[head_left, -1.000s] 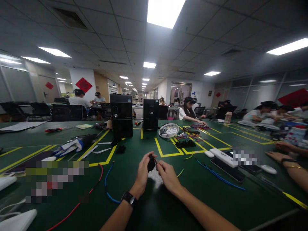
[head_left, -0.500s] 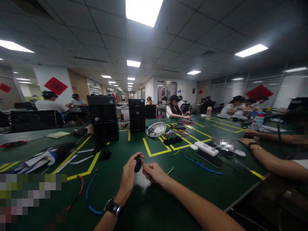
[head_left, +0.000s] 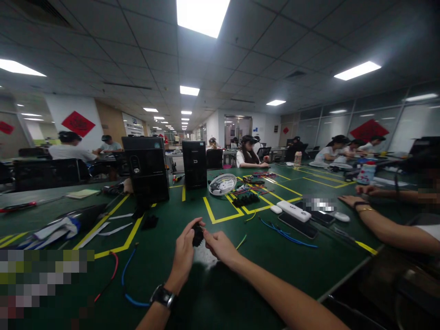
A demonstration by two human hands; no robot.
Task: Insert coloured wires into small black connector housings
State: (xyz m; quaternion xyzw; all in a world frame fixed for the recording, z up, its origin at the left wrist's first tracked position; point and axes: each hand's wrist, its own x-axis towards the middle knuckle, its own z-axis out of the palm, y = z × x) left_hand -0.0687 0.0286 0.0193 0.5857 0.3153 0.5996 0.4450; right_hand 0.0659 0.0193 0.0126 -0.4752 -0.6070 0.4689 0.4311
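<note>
- While left hand (head_left: 184, 246) holds black ridged part (head_left: 197, 237) over green table (head_left: 215, 298), right hand (head_left: 222, 247) bunched at its edge; can't tell if gripping.
- Yellow-green wire (head_left: 241, 241) on table, just beyond right hand.
- Blue wire (head_left: 125, 285) beside left wrist.
- White basket (head_left: 223, 184) farther back.

Above you spreads a grey tiled ceiling (head_left: 137, 59) with bright lights (head_left: 203, 16); the nearest is a big panel close overhead, while smaller ones dwindle down the long room. On your left, a white wall (head_left: 92, 103) bears a red diamond (head_left: 78, 123), with a brown panel (head_left: 109, 115) just beside it. To your right run tall glass panes (head_left: 412, 128) and a second diamond (head_left: 369, 131). Far ahead you face a framed door (head_left: 237, 123). Black chairs (head_left: 51, 174) stand beyond your green worktop (head_left: 220, 302), marked with yellow tape (head_left: 137, 229).
</note>
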